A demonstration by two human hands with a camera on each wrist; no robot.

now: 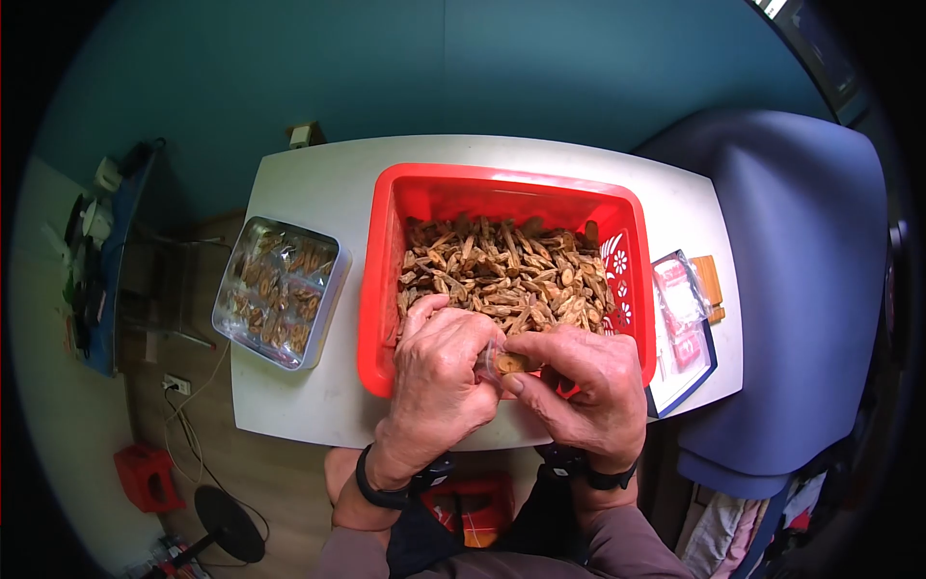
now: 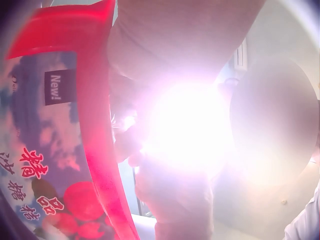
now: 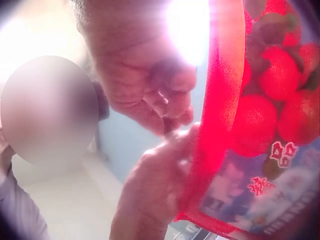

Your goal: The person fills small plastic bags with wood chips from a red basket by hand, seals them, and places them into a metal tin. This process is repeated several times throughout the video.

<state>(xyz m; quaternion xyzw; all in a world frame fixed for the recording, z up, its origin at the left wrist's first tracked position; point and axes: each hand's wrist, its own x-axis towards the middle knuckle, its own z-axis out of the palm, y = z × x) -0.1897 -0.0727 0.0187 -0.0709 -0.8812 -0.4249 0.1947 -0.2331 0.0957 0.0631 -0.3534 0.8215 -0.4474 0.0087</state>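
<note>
In the head view my left hand (image 1: 444, 372) grips a small clear plastic bag (image 1: 488, 363) above the near rim of a red basket (image 1: 378, 280). Thumb and forefinger of my right hand (image 1: 593, 386) pinch a pale brown dried slice (image 1: 511, 363) at the bag. Brown dried slices and pieces (image 1: 502, 275), perhaps of root or stem, heap up inside the basket. Both wrist views show the two hands meeting beside the basket's printed outer side (image 2: 55, 145); strong glare hides much of the fingers there.
Left of the basket stands a metal tin (image 1: 333, 314) holding several filled clear bags. To the right lie a dark-edged tray (image 1: 709, 372) with pink-and-clear packets (image 1: 681, 304) and a wooden piece (image 1: 709, 280). A blue covered shape (image 1: 791, 289) borders the white table (image 1: 280, 410).
</note>
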